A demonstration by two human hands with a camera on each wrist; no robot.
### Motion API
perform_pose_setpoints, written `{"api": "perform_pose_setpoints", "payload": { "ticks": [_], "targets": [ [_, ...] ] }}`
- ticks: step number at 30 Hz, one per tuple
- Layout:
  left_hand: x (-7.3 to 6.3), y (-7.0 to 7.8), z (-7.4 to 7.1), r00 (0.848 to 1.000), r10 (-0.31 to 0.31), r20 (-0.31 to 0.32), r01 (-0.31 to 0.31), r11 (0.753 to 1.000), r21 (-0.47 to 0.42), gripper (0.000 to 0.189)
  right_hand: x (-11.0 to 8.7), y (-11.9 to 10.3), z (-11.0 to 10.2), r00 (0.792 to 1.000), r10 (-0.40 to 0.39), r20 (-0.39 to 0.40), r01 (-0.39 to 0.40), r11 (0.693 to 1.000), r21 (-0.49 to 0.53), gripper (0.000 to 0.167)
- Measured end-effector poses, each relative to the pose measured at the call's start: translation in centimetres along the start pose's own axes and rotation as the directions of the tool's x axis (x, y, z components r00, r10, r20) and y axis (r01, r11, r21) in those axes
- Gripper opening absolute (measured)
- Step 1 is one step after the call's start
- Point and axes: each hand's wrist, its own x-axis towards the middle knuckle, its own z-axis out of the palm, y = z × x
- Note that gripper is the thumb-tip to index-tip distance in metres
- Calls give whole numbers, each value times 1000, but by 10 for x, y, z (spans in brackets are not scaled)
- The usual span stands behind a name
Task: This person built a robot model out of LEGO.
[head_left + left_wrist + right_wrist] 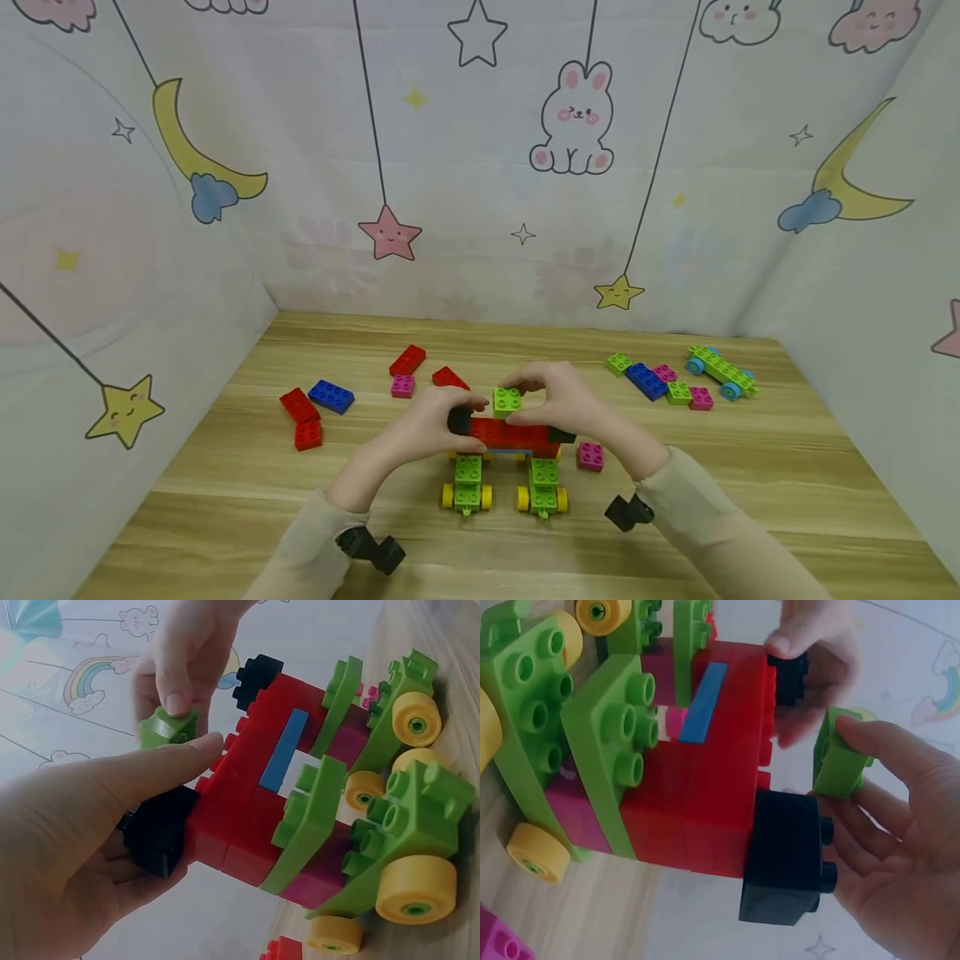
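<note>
A toy brick build stands on the table, with red bricks (517, 435) bridging two green wheeled bases (420, 810) with yellow wheels. Purple bricks (577, 814), upright green bricks and a blue strip (703, 701) form its middle. Black bricks (784, 847) cap both top ends. My left hand (429, 423) grips the black brick (161, 832) at the left end, thumb on one side and fingers on the other. Just above the red top, my right hand (562, 402) pinches a small green brick (507, 402) between thumb and fingers, apart from the studs.
Red bricks (298, 406) and a blue brick (331, 397) lie to the left. Behind the hands are another red brick (407, 360) and a pink brick (402, 386). A pink brick (590, 456) sits right of the build. Loose bricks and a green wheeled base (722, 371) lie back right.
</note>
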Motion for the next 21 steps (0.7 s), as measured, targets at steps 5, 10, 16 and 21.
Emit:
{"api": "perform_pose_setpoints", "payload": {
  "ticks": [5,10,16,21],
  "targets": [
    [-2,1,-3,999,-1,-43,-1,999,-35,52,0,0,8,1000,-8,11,8,1000,-17,39],
    [-4,3,-5,997,17,-74,-20,998,-52,47,0,1,14,1000,-16,3,16,1000,-12,39],
    [-5,6,-7,998,4,-68,-9,998,-64,44,-1,0,18,1000,-18,3,18,1000,-13,38],
    [-5,7,-6,998,-3,-66,0,999,-54,40,-1,0,22,1000,-4,7,4,1000,-10,38]
  ]
}}
